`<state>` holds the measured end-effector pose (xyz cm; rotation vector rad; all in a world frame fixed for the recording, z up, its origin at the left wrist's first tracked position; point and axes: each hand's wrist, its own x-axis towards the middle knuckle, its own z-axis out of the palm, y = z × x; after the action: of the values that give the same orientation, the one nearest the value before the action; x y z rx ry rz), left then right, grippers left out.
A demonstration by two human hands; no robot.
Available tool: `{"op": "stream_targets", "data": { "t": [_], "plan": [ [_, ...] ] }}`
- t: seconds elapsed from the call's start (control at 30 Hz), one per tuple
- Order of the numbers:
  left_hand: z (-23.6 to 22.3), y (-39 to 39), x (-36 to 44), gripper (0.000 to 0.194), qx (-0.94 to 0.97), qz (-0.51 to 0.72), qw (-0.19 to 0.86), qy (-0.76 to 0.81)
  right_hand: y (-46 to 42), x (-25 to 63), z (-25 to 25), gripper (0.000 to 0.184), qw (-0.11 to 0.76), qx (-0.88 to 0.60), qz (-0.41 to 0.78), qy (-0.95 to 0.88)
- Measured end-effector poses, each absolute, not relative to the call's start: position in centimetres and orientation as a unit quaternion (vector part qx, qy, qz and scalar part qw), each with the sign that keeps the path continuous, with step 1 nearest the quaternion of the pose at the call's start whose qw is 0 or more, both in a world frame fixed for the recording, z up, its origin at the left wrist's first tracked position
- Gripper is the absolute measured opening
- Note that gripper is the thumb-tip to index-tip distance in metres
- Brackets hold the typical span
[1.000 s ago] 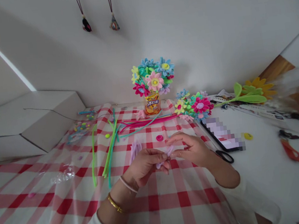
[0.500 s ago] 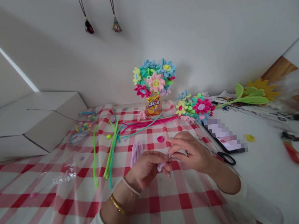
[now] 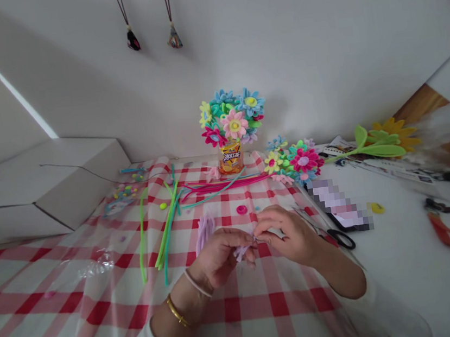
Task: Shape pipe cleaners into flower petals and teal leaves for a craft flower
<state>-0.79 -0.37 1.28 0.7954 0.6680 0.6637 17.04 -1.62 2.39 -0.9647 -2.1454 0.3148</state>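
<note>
My left hand (image 3: 218,255) and my right hand (image 3: 288,231) meet over the red-checked tablecloth (image 3: 52,299), both pinching a short lilac pipe cleaner (image 3: 243,250) between their fingertips. The left wrist wears a gold bangle and a pale band. A bundle of lilac pipe cleaners (image 3: 204,231) lies just beyond my left hand. A pink button (image 3: 241,209) sits on the cloth beyond my fingers.
A can holding pipe-cleaner flowers (image 3: 230,119) stands at the back. Loose flowers (image 3: 296,161), green and pink pipe cleaners (image 3: 166,222), a phone (image 3: 338,204), black scissors (image 3: 340,237), red pliers (image 3: 446,229) and a felt sunflower (image 3: 385,138) lie around. A white box (image 3: 42,185) sits left.
My hands have shifted a little toward me and lower, and my right-hand fingers have curled tighter on the lilac piece. The view has drifted slightly.
</note>
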Motion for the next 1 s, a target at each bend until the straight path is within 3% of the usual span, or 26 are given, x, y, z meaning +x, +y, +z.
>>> {"op": "stream_targets", "data": {
  "t": [0.2,0.33,0.4,0.57,0.67,0.73,0.83,1.0],
  "plan": [
    [1.6,-0.5,-0.8,0.012,0.423,0.311,0.788,0.322,-1.9,17.2,2.1,0.009,0.372,-0.400,0.121,-0.829],
    [1.5,-0.6,-0.8,0.015,0.518,0.306,0.707,0.371,-1.9,16.9,1.7,0.021,0.376,-0.416,0.178,-0.809],
    [1.3,-0.7,-0.6,0.019,0.615,0.306,0.601,0.408,-1.9,16.4,1.8,0.028,0.381,-0.442,0.212,-0.784],
    [0.7,-0.7,-0.7,0.019,0.861,0.324,0.169,0.355,-1.7,16.6,2.6,0.032,0.351,-0.513,0.353,-0.699],
    [0.8,-1.0,-0.8,0.017,0.906,0.296,0.132,0.272,-0.3,18.0,3.1,0.023,0.293,-0.451,0.451,-0.713],
    [0.9,-1.2,-0.8,0.017,0.925,0.274,0.147,0.217,1.6,18.7,3.1,0.022,0.268,-0.467,0.387,-0.748],
    [0.9,-1.4,-0.7,0.014,0.934,0.269,0.154,0.176,5.7,18.6,2.9,0.026,0.188,-0.580,0.115,-0.785],
    [0.6,-1.3,-0.6,0.014,0.940,0.269,0.139,0.159,12.1,16.2,2.1,0.024,0.140,-0.611,0.020,-0.779]
  ]
}}
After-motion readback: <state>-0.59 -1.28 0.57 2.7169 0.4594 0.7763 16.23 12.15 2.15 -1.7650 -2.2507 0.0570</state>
